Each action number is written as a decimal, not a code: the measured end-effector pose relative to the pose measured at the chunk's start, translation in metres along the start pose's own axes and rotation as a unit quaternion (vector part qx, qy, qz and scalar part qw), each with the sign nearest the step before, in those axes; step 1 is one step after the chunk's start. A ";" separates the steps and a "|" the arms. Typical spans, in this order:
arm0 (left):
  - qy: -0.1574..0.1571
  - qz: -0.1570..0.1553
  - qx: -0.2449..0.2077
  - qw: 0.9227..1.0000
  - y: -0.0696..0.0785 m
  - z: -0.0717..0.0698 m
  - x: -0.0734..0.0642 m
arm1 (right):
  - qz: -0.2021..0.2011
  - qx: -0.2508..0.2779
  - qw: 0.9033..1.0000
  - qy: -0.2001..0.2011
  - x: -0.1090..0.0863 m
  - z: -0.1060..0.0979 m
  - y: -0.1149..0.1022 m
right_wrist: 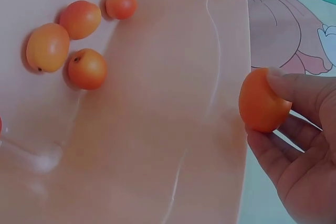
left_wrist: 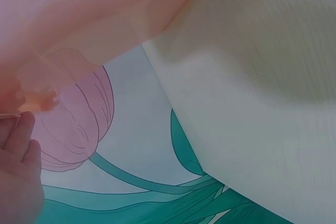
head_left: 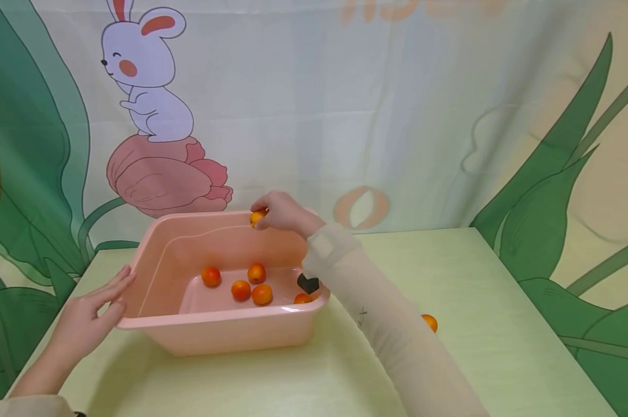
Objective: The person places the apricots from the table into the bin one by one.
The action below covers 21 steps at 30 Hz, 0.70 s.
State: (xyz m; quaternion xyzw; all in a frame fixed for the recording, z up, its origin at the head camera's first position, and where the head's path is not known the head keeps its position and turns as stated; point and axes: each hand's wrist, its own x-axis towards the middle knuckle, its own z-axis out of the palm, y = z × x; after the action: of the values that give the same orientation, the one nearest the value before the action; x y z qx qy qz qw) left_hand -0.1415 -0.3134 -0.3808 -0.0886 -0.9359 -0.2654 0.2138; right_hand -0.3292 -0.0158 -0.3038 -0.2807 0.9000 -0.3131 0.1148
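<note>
A pink plastic basin (head_left: 225,333) stands on the pale table with several orange-red fruits (head_left: 262,295) on its bottom. My left hand (head_left: 87,321) holds the basin's left rim, fingertips at its edge; in the left wrist view the hand (left_wrist: 18,166) shows only in part. Over the far rim, my right hand (head_left: 282,213) pinches a small oval orange fruit (right_wrist: 262,100) between thumb and fingers. To the right of the basin lies one more orange fruit (head_left: 430,322), partly covered by the right sleeve (head_left: 386,313).
Behind the table hangs a printed cloth (head_left: 293,116) with a rabbit and leaves, close to the basin's far side. The pale green tabletop (head_left: 501,324) stretches to the right. A small black object (head_left: 308,283) shows below the right cuff, over the basin's right end.
</note>
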 end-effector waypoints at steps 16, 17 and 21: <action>0.002 0.000 0.000 1.000 -0.002 0.001 -0.001 | 0.041 0.061 0.997 -0.004 0.009 0.023 0.010; 0.002 0.000 0.000 1.000 -0.002 0.001 -0.001 | 0.043 0.062 0.997 -0.005 0.009 0.024 0.011; 0.003 0.000 -0.004 1.000 -0.001 0.001 -0.001 | 0.042 0.076 0.996 -0.012 0.010 0.025 0.012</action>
State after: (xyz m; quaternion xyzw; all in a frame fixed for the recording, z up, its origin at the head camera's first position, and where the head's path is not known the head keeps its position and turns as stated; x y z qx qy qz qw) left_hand -0.1417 -0.3140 -0.3824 -0.0887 -0.9342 -0.2693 0.2166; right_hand -0.3330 -0.0258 -0.3310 -0.2365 0.8833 -0.3720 0.1598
